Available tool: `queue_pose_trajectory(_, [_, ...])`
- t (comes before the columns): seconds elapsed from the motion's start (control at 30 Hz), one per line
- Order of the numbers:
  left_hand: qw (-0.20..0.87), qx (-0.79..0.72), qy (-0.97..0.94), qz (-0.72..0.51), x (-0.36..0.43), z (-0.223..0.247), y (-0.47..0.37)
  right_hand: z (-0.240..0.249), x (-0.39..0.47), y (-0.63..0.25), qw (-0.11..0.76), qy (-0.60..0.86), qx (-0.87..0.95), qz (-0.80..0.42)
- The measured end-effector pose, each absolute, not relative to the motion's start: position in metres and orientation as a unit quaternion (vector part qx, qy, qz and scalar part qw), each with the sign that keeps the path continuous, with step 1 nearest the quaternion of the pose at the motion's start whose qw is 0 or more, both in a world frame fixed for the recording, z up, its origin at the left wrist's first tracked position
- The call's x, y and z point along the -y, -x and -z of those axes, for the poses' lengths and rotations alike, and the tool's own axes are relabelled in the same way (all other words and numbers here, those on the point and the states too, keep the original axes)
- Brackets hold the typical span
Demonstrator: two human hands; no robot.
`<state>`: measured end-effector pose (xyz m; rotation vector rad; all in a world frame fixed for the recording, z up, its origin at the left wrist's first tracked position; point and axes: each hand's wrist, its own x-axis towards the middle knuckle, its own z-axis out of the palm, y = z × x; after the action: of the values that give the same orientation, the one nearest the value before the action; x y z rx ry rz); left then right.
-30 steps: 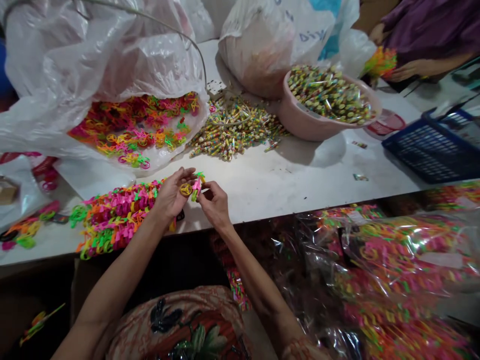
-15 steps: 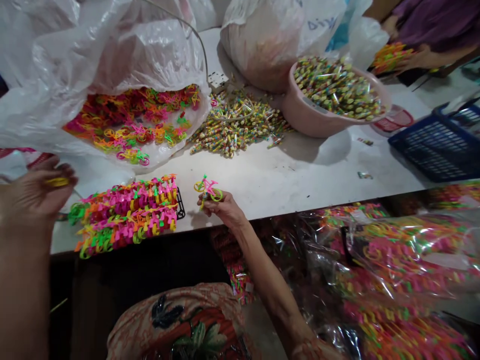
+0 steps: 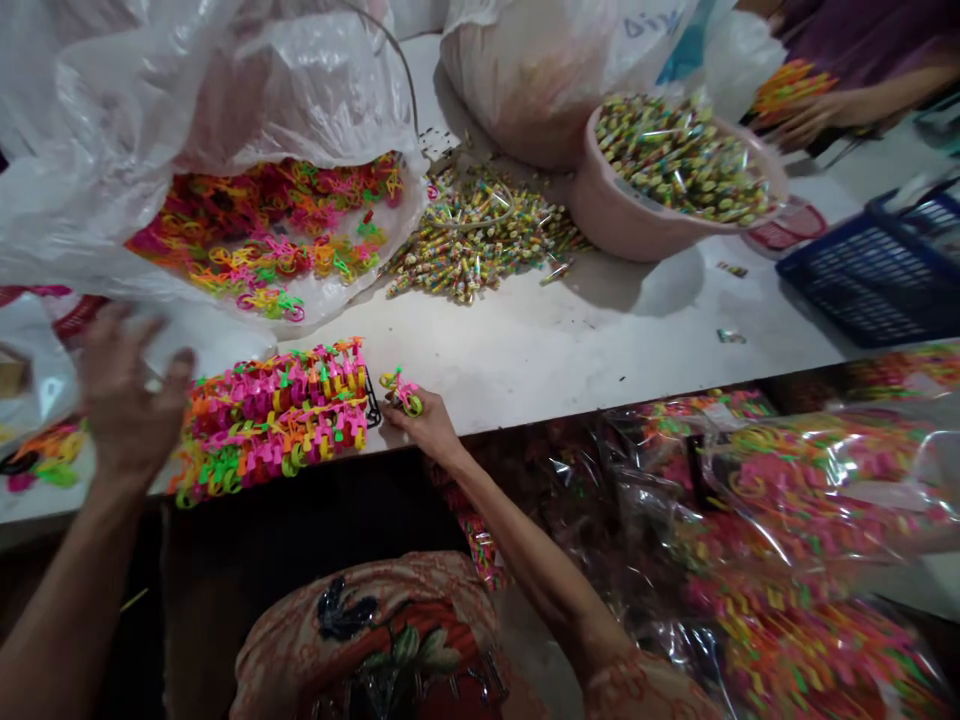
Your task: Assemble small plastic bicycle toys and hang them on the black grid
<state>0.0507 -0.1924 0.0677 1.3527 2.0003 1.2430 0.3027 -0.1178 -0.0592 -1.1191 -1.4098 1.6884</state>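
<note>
My right hand pinches a small toy bicycle with pink, green and yellow parts, close to the black end of a rack. Rows of pink, orange, green and yellow toy bicycles fill that rack at the table's front edge. Over the rack's left end is my left hand, blurred, with its fingers spread and nothing visible in them. An open plastic bag behind the rack holds many loose coloured plastic pieces.
Small wrapped tubes lie heaped mid-table beside a pink basin full of more. A blue basket stands at right, with bagged toys below. Loose pieces lie far left. Another person's hand holds orange pieces.
My left hand has moved right and opened; the yellow piece it held no longer shows. My right hand has brought the toy bicycle left, nearer the rack.
</note>
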Motion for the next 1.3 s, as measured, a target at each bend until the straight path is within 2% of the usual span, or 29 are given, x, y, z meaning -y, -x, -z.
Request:
queue_pose_trajectory(0.07, [0.1, -0.688, -0.605, -0.388, 0.186, -0.05, -0.08, 0.06, 0.119, -0.3, 0.327, 0.425, 0.545, -0.645])
queue_pose_trajectory(0.17, [0.16, -0.609, -0.715, -0.304, 0.174, -0.029, -0.118, 0.059, 0.118, -0.299, 0.34, 0.426, 0.564, -0.62])
queue_pose_trajectory(0.3, [0.196, -0.604, -0.721, -0.278, 0.167, -0.017, -0.136, 0.056, 0.118, -0.296, 0.365, 0.434, 0.613, -0.55])
queue_pose_trajectory(0.47, [0.176, -0.608, -0.733, -0.248, 0.168, -0.015, -0.131, 0.054, 0.124, -0.289, 0.365, 0.435, 0.587, -0.577])
queue_pose_trajectory(0.63, [0.094, -0.599, -0.781, -0.153, 0.171, -0.017, -0.13, 0.054, 0.126, -0.289, 0.355, 0.433, 0.573, -0.598])
queue_pose_trajectory(0.8, [0.022, -0.592, -0.802, -0.075, 0.172, -0.019, -0.13, 0.056, 0.12, -0.292, 0.278, 0.415, 0.718, -0.485])
queue_pose_trajectory(0.93, [0.01, -0.585, -0.808, -0.068, 0.173, -0.016, -0.13, 0.039, 0.12, -0.289, 0.122, 0.394, 0.837, -0.361])
queue_pose_trajectory(1.07, [0.013, -0.584, -0.809, -0.068, 0.173, -0.016, -0.131, 0.016, 0.12, -0.284, -0.016, 0.372, 0.877, -0.303])
queue_pose_trajectory(1.17, [0.007, -0.583, -0.81, -0.059, 0.172, -0.016, -0.132, 0.013, 0.117, -0.285, -0.032, 0.364, 0.878, -0.308])
queue_pose_trajectory(1.3, [-0.006, -0.585, -0.81, -0.034, 0.173, -0.018, -0.139, 0.023, 0.116, -0.288, 0.027, 0.355, 0.876, -0.326])
